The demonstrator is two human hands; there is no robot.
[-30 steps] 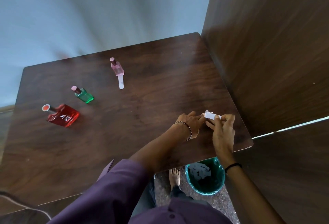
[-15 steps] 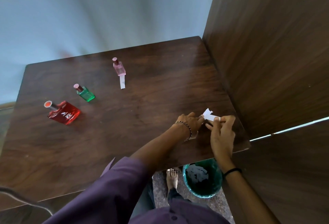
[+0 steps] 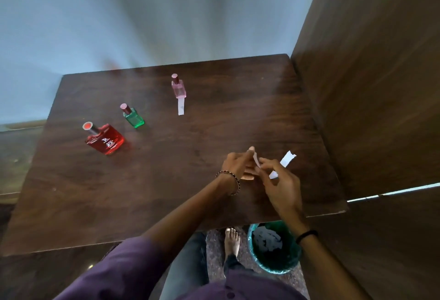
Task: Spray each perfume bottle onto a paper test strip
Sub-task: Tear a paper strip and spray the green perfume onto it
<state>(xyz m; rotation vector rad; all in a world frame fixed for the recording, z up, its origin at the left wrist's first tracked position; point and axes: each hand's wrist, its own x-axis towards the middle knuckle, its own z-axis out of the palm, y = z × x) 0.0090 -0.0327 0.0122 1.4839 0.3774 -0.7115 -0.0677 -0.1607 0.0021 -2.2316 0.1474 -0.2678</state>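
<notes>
Three perfume bottles stand on the dark wooden table [image 3: 166, 180]: a red bottle [image 3: 104, 141] at the left, a small green bottle [image 3: 133, 118] beside it, and a pink bottle [image 3: 178, 87] further back. A white test strip [image 3: 181, 106] lies flat in front of the pink bottle. Near the table's right front, my left hand [image 3: 238, 164] pinches a narrow paper strip [image 3: 256, 159] between its fingertips. My right hand [image 3: 278, 180] holds a second, wider piece of paper [image 3: 284, 162] that sticks out to the right. The two hands are close together.
A tall wooden panel [image 3: 369, 85] rises along the table's right edge. Below the front edge, a green bin [image 3: 273, 247] with scraps sits on the floor next to a bare foot [image 3: 232, 240]. A pale blue wall stands behind the table.
The single folded paper held between both hands has come apart into two pieces, one in each hand. The hands have lifted slightly off the table.
</notes>
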